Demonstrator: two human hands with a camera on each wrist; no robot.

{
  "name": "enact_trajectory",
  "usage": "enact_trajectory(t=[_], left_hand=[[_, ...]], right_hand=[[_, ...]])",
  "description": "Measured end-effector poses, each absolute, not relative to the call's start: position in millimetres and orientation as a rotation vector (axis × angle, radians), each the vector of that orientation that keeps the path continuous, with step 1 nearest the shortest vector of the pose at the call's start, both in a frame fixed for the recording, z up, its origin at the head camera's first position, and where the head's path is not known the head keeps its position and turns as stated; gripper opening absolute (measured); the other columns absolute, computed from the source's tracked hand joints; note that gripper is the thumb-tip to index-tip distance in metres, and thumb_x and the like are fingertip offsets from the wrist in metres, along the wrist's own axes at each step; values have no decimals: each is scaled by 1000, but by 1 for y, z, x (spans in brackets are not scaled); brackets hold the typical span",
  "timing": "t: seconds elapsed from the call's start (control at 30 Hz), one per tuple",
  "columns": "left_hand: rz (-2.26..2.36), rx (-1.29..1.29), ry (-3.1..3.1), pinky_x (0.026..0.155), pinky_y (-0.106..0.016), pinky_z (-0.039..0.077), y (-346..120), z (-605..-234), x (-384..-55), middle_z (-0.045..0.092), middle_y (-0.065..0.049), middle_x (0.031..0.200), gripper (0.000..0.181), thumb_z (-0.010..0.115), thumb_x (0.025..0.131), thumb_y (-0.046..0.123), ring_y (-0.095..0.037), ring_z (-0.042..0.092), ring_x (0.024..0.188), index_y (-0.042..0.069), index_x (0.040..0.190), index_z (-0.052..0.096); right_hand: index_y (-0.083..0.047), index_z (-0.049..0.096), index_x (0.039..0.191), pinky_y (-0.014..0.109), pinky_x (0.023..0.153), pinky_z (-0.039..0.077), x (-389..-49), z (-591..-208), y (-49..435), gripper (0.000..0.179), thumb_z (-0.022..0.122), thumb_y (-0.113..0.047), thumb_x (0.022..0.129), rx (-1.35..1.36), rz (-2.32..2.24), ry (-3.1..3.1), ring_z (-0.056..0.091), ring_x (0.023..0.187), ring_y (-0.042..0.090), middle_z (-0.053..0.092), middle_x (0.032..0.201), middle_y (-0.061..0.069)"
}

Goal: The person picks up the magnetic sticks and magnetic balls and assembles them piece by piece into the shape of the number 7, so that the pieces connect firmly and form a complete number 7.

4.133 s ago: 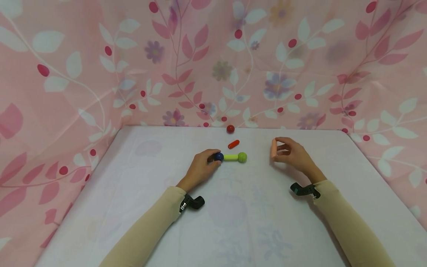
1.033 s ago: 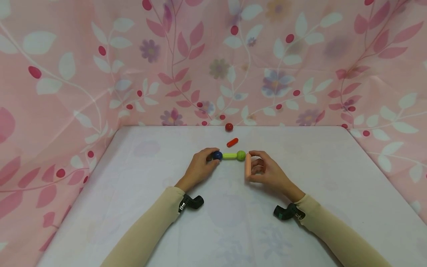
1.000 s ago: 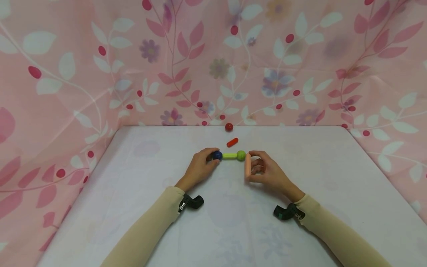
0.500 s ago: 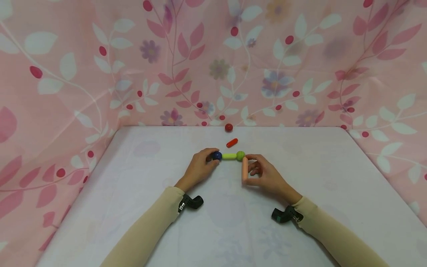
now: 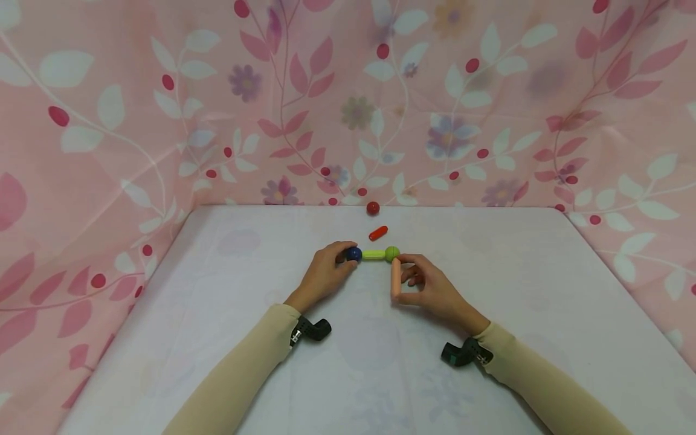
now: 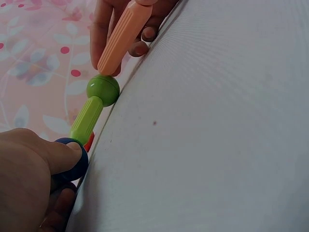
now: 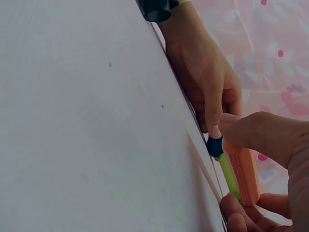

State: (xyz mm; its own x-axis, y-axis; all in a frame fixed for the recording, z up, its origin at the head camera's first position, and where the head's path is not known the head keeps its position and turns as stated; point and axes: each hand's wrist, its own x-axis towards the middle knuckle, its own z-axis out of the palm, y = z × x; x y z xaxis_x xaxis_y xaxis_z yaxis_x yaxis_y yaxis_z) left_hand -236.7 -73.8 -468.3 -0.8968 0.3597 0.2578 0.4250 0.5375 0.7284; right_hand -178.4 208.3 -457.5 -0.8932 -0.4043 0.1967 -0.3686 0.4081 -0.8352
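My left hand (image 5: 328,270) grips a dark blue ball (image 5: 354,254) between thumb and fingers. A lime green rod (image 5: 373,255) runs from that ball to a green ball (image 5: 392,254), all in one line on the table. With thumb and fingertips at its two ends, my right hand (image 5: 435,290) pinches an orange ridged rod (image 5: 396,281). The far end of this rod meets the green ball, as the left wrist view shows at the orange rod (image 6: 124,38) and the green ball (image 6: 103,90). In the right wrist view the orange rod (image 7: 244,174) partly covers the lime rod.
Behind the joined pieces lies a short red rod (image 5: 378,232). Farther back, near the table's rear edge, is a red ball (image 5: 373,208). A white cloth covers the table (image 5: 244,362), and a pink floral curtain (image 5: 348,103) hangs around it.
My right hand has brought the orange rod leftward and toward me, and its far end has come against the green ball. My left hand stays on the blue ball.
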Motion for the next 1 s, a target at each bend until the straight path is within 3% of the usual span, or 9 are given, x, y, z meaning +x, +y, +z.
enact_trajectory(t=[0.33,1.0], left_hand=[[-1308,-677,-2693,96,-38,51,-73,-466,-236,66,-9,132,42,74,98,12,-20,62,109,8,138,66],[-1309,-673,-2694,98,-38,51,-74,-469,-237,66,-9,132,41,74,98,12,-20,62,110,8,138,65]], right_hand=[[-6,48,150,36,89,49,-177,-458,206,84,93,-14,80,-702,-1518,2599,60,101,25,64,115,9],[-3,50,149,35,85,49,-177,-460,204,83,93,-13,80,-757,-1520,2635,60,97,26,63,112,10]])
